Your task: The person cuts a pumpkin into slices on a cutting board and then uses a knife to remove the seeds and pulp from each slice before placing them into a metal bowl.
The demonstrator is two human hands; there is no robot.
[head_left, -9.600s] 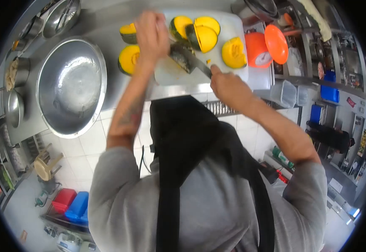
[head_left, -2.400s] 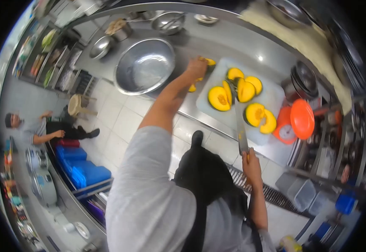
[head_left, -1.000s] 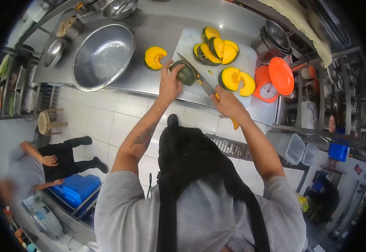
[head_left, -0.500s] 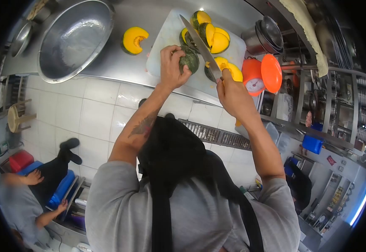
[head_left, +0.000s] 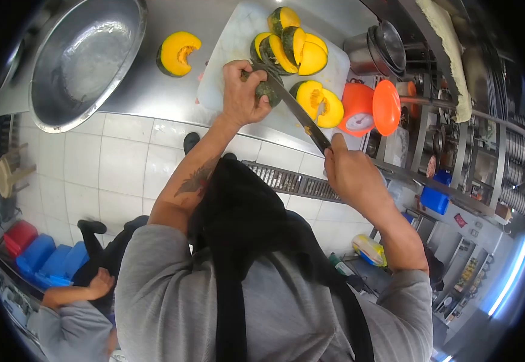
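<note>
Clamping a green-skinned pumpkin piece (head_left: 268, 92) with the left hand (head_left: 240, 90), fingers curled over its top, pinning it to the near part of the white cutting board (head_left: 226, 45). Gripping a knife (head_left: 295, 111) in the right hand (head_left: 350, 175), fist closed tight round the handle, well back from the board and past the counter's edge. Blade laid slantwise, far end against the pumpkin piece, just beside the left fingers.

Farther back on the board, stacked yellow pumpkin wedges (head_left: 295, 48), and two more wedges (head_left: 316, 104) just beside the blade. Off the board, on the steel counter (head_left: 135, 90), a lone wedge (head_left: 178, 53) near a large steel bowl (head_left: 75, 60). At the right, an orange kitchen scale (head_left: 374, 105). Below, white floor tiles (head_left: 105, 175), a drain grate (head_left: 283, 179), blue crates (head_left: 51, 262) and another person's hand (head_left: 101, 283).
</note>
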